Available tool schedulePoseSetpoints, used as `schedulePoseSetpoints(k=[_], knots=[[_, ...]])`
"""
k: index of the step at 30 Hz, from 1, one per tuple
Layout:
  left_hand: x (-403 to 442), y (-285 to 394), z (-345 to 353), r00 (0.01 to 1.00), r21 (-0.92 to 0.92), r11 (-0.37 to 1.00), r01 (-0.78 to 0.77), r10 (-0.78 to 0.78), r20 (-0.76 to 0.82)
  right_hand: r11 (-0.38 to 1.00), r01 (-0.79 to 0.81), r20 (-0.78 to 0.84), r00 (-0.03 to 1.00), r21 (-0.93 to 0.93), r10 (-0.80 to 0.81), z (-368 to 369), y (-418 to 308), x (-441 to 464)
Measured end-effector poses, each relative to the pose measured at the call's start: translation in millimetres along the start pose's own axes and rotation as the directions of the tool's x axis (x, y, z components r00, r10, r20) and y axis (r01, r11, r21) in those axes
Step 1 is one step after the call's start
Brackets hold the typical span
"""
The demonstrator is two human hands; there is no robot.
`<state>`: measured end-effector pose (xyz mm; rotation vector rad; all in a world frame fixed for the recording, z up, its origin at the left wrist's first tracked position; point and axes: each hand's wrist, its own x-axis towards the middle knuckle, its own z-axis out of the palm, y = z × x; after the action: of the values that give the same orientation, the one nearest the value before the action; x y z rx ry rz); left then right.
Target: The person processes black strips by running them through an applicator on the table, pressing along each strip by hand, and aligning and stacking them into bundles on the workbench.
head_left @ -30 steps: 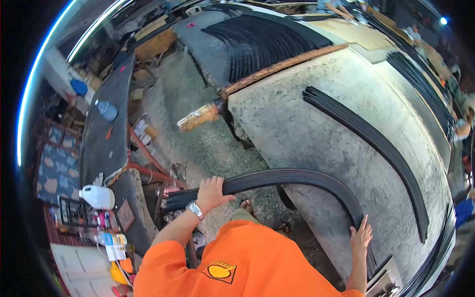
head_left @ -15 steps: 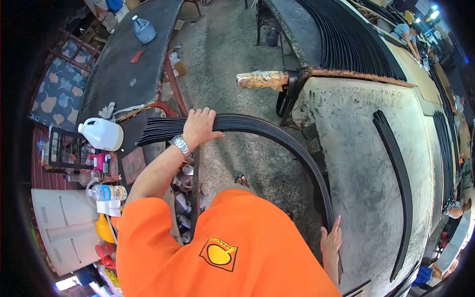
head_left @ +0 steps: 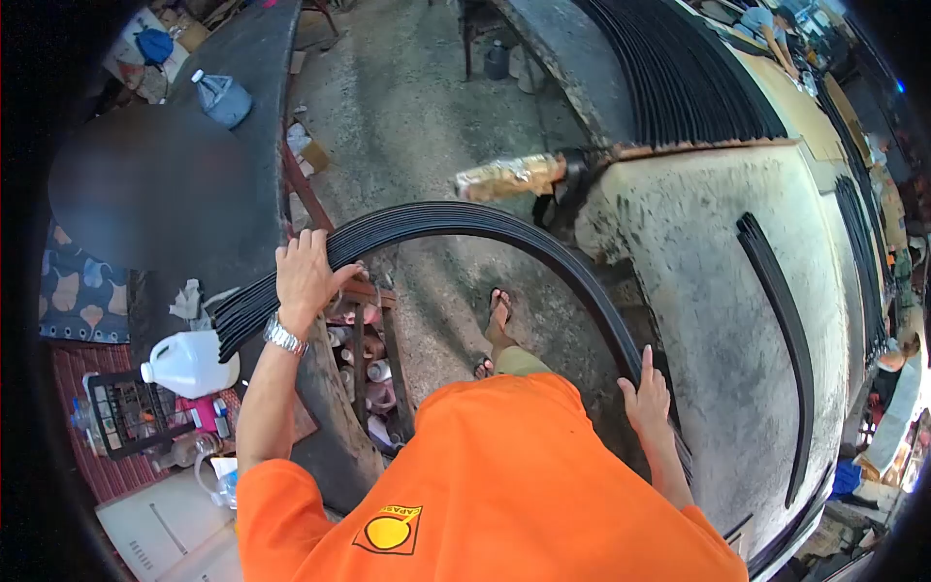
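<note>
A thick bundle of black rubber strips point(head_left: 485, 221) arches in front of me, its fanned ends over the left table. My left hand point(head_left: 308, 274), with a metal watch at the wrist, is closed over the bundle near those ends. At the arch's lower right, my right hand point(head_left: 648, 396) rests against the strips with thumb and index finger stretched apart. Its other fingers are partly hidden. The bundle's right end drops behind that hand, beside the pale worktable point(head_left: 708, 320).
Another black strip bundle point(head_left: 781, 339) lies on the pale table. A foil-wrapped bar end point(head_left: 509, 178) juts into the aisle. A white jug point(head_left: 191, 364) and blue-grey jug point(head_left: 223, 99) stand on the left. Many strips point(head_left: 679, 78) line the far table; a co-worker point(head_left: 771, 34) is behind.
The bundle has swung left with my left hand, its fanned ends now angled downward. My right hand is higher in view, index finger and thumb more spread. My body has turned and a foot stepped forward.
</note>
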<state>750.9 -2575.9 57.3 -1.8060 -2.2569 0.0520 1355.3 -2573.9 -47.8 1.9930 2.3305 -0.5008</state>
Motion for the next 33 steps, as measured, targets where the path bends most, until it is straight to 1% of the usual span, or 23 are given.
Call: schedulePoseSetpoints(k=[2,5,8,9,10,14,15,17,18,19,21,22,23,24,26,27,29,31,33], knots=[[16.1,-18.4,-7.6,0.999,0.033,0.998,0.051,-0.051,-0.009,0.998,0.052,-0.044,0.998,0.044,-0.05,1.5,-21.4,44.6],[45.3,-48.3,-20.1,0.99,0.064,0.989,0.136,-0.134,-0.031,0.992,0.095,-0.009,0.995,0.079,-0.095,2.9,-54.7,112.3],[68.1,-82.1,-39.8,0.97,0.096,0.965,0.244,-0.242,-0.025,0.976,0.173,0.049,0.982,0.135,-0.181,-7.0,-109.2,173.5],[74.1,-96.5,-43.6,0.966,0.134,0.957,0.257,-0.251,-0.064,0.967,0.208,0.057,0.974,0.15,-0.218,-9.9,-125.9,200.2],[81.3,-110.9,-46.5,0.954,0.159,0.941,0.299,-0.29,-0.073,0.948,0.277,0.05,0.956,0.153,-0.288,-6.2,-139.0,225.7],[102.4,-152.4,-69.4,0.9,0.281,0.855,0.437,-0.42,-0.121,0.887,0.413,0.091,0.895,0.205,-0.438,-18.7,-216.8,315.1],[106.5,-165.7,-73.0,0.888,0.321,0.828,0.46,-0.435,-0.15,0.855,0.471,0.058,0.868,0.217,-0.493,-21.4,-235.0,339.5],[117.7,-190.5,-84.5,0.86,0.344,0.789,0.509,-0.48,-0.171,0.794,0.556,0.015,0.817,0.244,-0.577,-24.4,-270.1,378.0],[125.9,-201.9,-91.8,0.825,0.347,0.753,0.559,-0.548,-0.14,0.781,0.582,-0.017,0.804,0.227,-0.594,-27.6,-290.3,395.4],[134.0,-216.4,-96.5,0.812,0.365,0.73,0.577,-0.563,-0.157,0.763,0.602,-0.024,0.789,0.236,-0.614,-31.6,-309.6,415.1],[150.7,-249.9,-101.5,0.805,0.434,0.686,0.584,-0.556,-0.204,0.734,0.627,-0.044,0.767,0.26,-0.64,-35.1,-347.9,447.2],[159.2,-265.8,-102.6,0.821,0.477,0.672,0.566,-0.512,-0.252,0.701,0.651,-0.089,0.748,0.291,-0.658,-36.2,-366.7,462.0],[170.3,-283.4,-104.5,0.835,0.515,0.659,0.549,-0.459,-0.304,0.711,0.639,-0.076,0.757,0.294,-0.649,-37.1,-385.9,472.7],[182.1,-301.8,-107.3,0.821,0.515,0.642,0.568,-0.484,-0.301,0.724,0.625,-0.068,0.768,0.291,-0.636,-41.1,-406.7,483.8],[208.8,-337.7,-110.8,0.831,0.539,0.632,0.556,-0.441,-0.34,0.756,0.588,-0.034,0.795,0.289,-0.605,-52.8,-445.6,506.7],[221.7,-359.2,-110.5,0.839,0.554,0.63,0.544,-0.408,-0.36,0.729,0.606,-0.062,0.781,0.319,-0.622,-53.3,-460.9,518.2],[248.7,-402.8,-108.8,0.85,0.599,0.603,0.527,-0.364,-0.381,0.714,0.603,-0.095,0.783,0.355,-0.614,-54.9,-490.1,539.1],[292.1,-431.4,-109.5,0.829,0.546,0.624,0.559,-0.443,-0.342,0.745,0.558,-0.103,0.82,0.364,-0.563,-59.2,-518.4,557.6],[335.4,-459.6,-100.2,0.855,0.565,0.644,0.517,-0.357,-0.375,0.777,0.517,-0.092,0.848,0.359,-0.522,-65.6,-532.4,572.8]])
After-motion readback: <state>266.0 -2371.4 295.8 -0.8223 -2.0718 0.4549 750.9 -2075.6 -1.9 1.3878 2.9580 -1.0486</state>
